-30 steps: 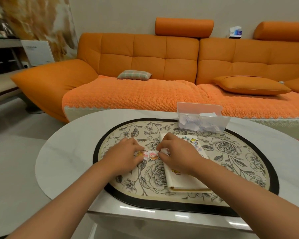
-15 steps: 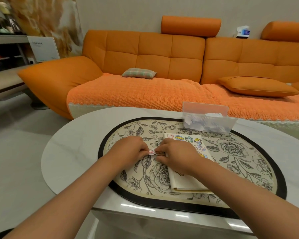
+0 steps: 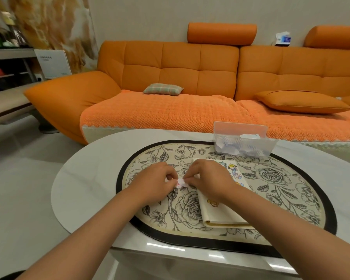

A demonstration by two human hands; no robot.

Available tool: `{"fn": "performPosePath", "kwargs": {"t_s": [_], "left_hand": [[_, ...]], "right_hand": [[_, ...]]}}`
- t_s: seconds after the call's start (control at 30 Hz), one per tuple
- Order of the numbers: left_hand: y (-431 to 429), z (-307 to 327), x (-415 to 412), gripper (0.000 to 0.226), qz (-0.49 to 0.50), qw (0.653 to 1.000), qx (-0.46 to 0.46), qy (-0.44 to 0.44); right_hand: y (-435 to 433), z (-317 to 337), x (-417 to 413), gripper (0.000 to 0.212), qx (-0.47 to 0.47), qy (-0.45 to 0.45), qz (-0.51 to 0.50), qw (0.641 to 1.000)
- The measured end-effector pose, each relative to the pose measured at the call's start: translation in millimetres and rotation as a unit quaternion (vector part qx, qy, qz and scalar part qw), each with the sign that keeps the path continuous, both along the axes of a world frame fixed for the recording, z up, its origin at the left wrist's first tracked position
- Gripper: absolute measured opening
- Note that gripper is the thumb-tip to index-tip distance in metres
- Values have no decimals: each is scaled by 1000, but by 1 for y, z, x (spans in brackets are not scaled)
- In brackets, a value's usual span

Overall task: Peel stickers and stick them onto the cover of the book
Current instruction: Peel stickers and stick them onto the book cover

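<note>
A cream book (image 3: 220, 213) lies closed on the floral placemat (image 3: 281, 188), with cartoon stickers on its cover. A small white and pink sticker strip (image 3: 180, 182) is between my two hands, just left of the book. My left hand (image 3: 156, 182) pinches the strip's left end with curled fingers. The right end is pinched by my right hand (image 3: 210, 178), which hovers over the book's upper part and hides much of the cover.
A clear plastic box (image 3: 245, 143) with paper scraps stands at the mat's far edge. The oval white table (image 3: 85, 184) carries the mat. An orange sofa (image 3: 190, 77) with cushions lies beyond the table; shelves (image 3: 8, 67) stand far left.
The hands have drawn closer together, so less of the sticker strip shows between them. The camera view shifted slightly.
</note>
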State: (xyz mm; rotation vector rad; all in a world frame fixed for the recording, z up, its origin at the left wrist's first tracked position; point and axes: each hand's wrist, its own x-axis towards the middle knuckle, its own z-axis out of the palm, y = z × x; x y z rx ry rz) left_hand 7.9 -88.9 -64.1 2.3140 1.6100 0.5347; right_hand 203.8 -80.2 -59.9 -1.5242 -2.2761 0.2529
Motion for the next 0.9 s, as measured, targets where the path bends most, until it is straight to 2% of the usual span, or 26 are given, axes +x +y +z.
{"fn": "performPosePath", "kwargs": {"t_s": [0.1, 0.2, 0.33, 0.4, 0.5, 0.57, 0.67, 0.9], "left_hand": [[-5, 13, 10, 18, 44, 982, -70, -170], [-13, 27, 24, 20, 60, 927, -157, -337], [-18, 38, 39, 16, 75, 861, -205, -459], [-16, 40, 46, 14, 81, 852, -207, -474], [-13, 41, 58, 12, 92, 859, -191, -467], [-11, 41, 66, 12, 91, 868, -180, -453], [-10, 42, 77, 8, 79, 884, -165, -431], [-4, 42, 97, 7, 56, 913, -125, -385]], "right_hand": [[-4, 10, 6, 13, 70, 82, -28, 994], [-11, 19, 11, 14, 112, 122, -26, 986], [-21, 23, 20, 19, 30, 209, 3, 977], [-24, 26, 26, 16, -12, 267, 3, 964], [-24, 34, 39, 15, -52, 355, -37, 933], [-25, 40, 50, 13, -73, 379, -57, 921], [-23, 43, 61, 6, -87, 378, -66, 919], [-19, 45, 80, 10, -92, 332, -81, 935]]}}
